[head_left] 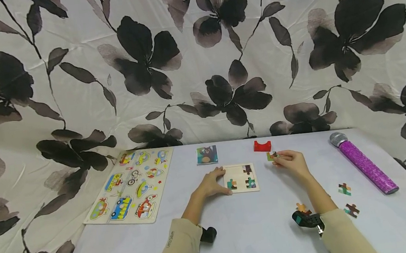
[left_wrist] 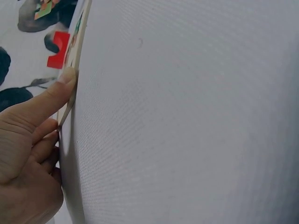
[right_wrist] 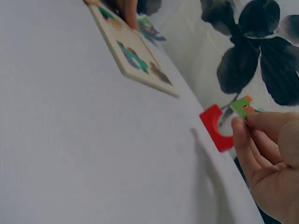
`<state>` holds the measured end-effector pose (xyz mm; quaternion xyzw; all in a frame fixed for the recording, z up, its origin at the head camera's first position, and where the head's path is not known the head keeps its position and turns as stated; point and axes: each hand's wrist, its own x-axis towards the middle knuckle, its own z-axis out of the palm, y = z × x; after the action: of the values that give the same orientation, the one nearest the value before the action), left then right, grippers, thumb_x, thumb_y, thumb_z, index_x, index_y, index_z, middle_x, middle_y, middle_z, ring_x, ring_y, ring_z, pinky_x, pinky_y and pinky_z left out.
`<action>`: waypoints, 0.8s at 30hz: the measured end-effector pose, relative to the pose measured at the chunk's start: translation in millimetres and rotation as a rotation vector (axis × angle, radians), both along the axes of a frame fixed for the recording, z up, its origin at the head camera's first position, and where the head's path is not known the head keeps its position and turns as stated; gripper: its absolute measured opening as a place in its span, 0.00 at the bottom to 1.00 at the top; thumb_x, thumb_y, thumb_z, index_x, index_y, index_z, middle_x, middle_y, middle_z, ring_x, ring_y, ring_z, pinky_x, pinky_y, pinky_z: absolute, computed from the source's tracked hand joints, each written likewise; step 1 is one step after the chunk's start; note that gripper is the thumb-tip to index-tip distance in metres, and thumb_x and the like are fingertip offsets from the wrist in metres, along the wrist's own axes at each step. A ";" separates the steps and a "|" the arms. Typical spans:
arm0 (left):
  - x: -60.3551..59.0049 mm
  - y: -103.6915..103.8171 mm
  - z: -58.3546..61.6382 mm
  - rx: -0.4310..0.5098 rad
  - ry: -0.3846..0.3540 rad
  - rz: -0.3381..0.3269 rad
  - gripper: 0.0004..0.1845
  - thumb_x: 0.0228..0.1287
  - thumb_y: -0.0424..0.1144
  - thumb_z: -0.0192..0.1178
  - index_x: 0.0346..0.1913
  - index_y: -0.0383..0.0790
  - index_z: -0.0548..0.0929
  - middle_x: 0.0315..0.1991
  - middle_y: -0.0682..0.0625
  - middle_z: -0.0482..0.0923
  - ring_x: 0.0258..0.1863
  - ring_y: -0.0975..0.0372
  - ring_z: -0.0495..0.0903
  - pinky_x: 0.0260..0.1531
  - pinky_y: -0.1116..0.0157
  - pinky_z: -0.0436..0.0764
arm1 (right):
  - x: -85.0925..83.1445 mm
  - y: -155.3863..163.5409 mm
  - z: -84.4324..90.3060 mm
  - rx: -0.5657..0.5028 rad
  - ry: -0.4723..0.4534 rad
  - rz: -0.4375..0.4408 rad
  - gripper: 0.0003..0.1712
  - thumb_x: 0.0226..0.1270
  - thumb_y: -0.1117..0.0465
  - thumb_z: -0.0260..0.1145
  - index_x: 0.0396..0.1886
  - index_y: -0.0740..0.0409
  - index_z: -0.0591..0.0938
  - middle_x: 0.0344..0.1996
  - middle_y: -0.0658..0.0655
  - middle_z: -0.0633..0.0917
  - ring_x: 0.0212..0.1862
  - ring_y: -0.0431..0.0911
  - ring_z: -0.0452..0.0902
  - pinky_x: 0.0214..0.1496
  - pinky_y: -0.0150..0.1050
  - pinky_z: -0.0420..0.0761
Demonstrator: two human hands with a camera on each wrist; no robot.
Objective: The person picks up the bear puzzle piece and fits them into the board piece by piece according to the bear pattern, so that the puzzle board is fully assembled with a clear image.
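Observation:
A small wooden puzzle tray (head_left: 236, 172) lies at the table's middle with three pieces set in it. My left hand (head_left: 213, 182) rests at its left edge, thumb (left_wrist: 56, 91) pressed against the tray's rim (left_wrist: 74, 60). To the tray's right, my right hand (head_left: 291, 161) pinches a green puzzle piece (head_left: 271, 156) between thumb and fingers, just above the table. The same green piece (right_wrist: 243, 106) shows in the right wrist view in front of a red arch block (right_wrist: 216, 127). The tray (right_wrist: 135, 51) lies further off in that view.
A picture card (head_left: 206, 155) and the red arch block (head_left: 262, 145) lie behind the tray. A vehicle peg puzzle board (head_left: 132, 186) sits at left, a purple glitter microphone (head_left: 363, 161) at right. Loose puzzle pieces (head_left: 344, 189) lie near my right forearm. A floral cloth hangs behind.

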<state>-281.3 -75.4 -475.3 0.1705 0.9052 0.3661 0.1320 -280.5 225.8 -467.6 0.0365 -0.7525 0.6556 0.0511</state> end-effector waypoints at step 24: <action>-0.7 0.0 -1.6 0.007 0.006 0.000 0.46 0.35 0.44 0.74 0.61 0.35 0.66 0.67 0.47 0.54 0.67 0.53 0.48 0.63 0.51 0.47 | -10.0 -56.4 -3.5 -0.139 0.002 -0.028 0.20 0.55 0.65 0.65 0.44 0.77 0.77 0.26 0.48 0.82 0.24 0.36 0.77 0.31 0.30 0.80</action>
<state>-282.0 -75.5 -476.9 0.1721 0.9042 0.3690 0.1288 -290.5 169.5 -471.2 0.0230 -0.7055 0.7055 0.0636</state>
